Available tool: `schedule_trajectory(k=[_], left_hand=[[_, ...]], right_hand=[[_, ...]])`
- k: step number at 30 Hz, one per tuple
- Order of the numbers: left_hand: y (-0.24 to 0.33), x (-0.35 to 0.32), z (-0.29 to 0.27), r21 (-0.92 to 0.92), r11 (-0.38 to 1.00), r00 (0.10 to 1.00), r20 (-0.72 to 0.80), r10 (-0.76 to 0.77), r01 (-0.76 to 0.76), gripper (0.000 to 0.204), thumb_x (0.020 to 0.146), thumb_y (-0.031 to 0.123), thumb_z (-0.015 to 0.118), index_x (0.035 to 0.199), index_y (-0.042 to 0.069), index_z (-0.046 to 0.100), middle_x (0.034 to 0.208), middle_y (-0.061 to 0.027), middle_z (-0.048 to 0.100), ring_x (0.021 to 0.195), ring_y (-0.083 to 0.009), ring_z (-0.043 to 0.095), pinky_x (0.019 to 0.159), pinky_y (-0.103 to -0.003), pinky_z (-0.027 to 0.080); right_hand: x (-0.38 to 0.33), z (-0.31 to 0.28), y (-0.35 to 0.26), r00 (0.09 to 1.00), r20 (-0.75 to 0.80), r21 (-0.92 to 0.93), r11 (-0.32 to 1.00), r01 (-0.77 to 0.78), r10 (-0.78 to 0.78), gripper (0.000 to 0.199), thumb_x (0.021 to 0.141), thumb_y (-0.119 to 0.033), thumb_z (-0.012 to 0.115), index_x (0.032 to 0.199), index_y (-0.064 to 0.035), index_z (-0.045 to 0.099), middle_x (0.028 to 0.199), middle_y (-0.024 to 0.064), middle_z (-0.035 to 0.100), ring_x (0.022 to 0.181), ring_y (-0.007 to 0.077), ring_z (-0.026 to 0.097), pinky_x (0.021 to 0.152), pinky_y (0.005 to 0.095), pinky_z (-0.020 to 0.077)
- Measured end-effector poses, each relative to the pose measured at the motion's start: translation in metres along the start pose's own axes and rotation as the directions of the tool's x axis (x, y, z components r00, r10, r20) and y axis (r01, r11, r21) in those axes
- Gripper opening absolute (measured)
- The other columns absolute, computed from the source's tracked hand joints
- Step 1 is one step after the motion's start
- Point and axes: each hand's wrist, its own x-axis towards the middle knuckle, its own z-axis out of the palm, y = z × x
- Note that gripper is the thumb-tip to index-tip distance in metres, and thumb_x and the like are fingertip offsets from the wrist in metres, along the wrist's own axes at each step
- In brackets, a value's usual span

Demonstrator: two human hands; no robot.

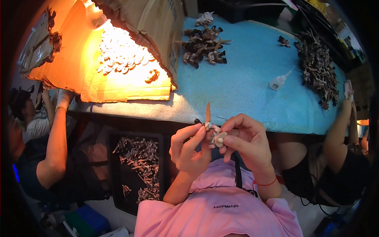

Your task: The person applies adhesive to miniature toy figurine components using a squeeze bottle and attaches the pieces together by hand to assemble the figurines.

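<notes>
Ahead of my left hand (189, 152) and right hand (248, 140), a lane runs over the blue tabletop (244, 93) between the ragged-edged cardboard box (164, 35) and the white nozzle-tipped bottle (278, 82). A cluster of figurines (203, 39) blocks its far left, a longer figurine heap (318, 67) bars the right; the black bin (126, 173) opens upward at my lower left.

A blue table (244, 75) is carrying 1 torn cardboard box (160, 31), 1 figurine cluster (202, 39) and 1 larger figurine pile (318, 67); 1 white bottle (278, 81) is lying near that pile.
</notes>
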Motion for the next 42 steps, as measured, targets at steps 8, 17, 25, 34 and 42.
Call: schedule_trajectory(k=[8,17,25,34,42], left_hand=[[0.003,0.006,-0.004,0.058,0.998,0.999,0.027,0.029,-0.031,0.03,0.063,-0.006,0.068,0.091,0.003,0.062,0.088,-0.0086,0.058,0.074,-0.0218,0.061,0.06,-0.029,0.052],[0.002,0.007,-0.007,0.04,0.998,0.995,0.082,0.051,-0.055,0.027,0.067,-0.004,0.071,0.092,0.0,0.062,0.092,-0.0123,0.056,0.08,-0.0197,0.059,0.067,-0.026,0.052],[0.006,0.013,-0.005,-0.044,0.998,0.997,0.063,0.055,-0.052,0.036,0.062,-0.013,0.066,0.094,0.004,0.062,0.093,-0.01,0.056,0.08,-0.0249,0.062,0.066,-0.029,0.054],[0.016,0.016,-0.01,-0.262,0.913,0.935,0.254,-0.247,0.313,0.044,0.062,-0.015,0.058,0.103,-0.001,0.059,0.111,-0.0198,0.047,0.097,-0.0288,0.057,0.081,-0.035,0.05],[0.022,0.026,-0.02,-0.336,0.874,0.896,0.39,-0.211,0.352,0.047,0.059,-0.006,0.059,0.105,-0.005,0.057,0.117,-0.0246,0.046,0.1,-0.0305,0.055,0.082,-0.036,0.047]], right_hand=[[0.004,0.0,0.009,1.0,0.016,0.101,0.995,-0.022,0.021,0.011,0.081,0.0,0.058,0.088,0.0022,0.05,0.084,0.0117,0.059,0.066,0.013,0.059,0.047,0.0234,0.0515],[0.004,0.001,0.003,0.999,0.012,0.021,0.999,0.034,-0.035,0.01,0.081,0.002,0.058,0.088,0.0024,0.05,0.083,0.0123,0.061,0.063,0.0109,0.058,0.047,0.0233,0.0518],[0.003,0.002,0.0,0.997,0.009,0.013,0.997,0.077,-0.077,0.014,0.079,0.003,0.059,0.085,0.0006,0.046,0.082,0.0122,0.058,0.064,0.0125,0.059,0.051,0.024,0.0526],[-0.002,0.006,0.006,0.975,-0.074,-0.062,0.976,0.207,-0.211,0.02,0.078,0.007,0.057,0.09,0.0016,0.042,0.083,0.0115,0.055,0.07,0.0155,0.061,0.055,0.0263,0.0549],[-0.01,0.005,0.006,0.978,-0.046,-0.16,0.968,0.194,-0.203,0.023,0.078,0.01,0.055,0.098,0.0059,0.044,0.091,0.0147,0.055,0.078,0.0175,0.06,0.062,0.0285,0.0562]])
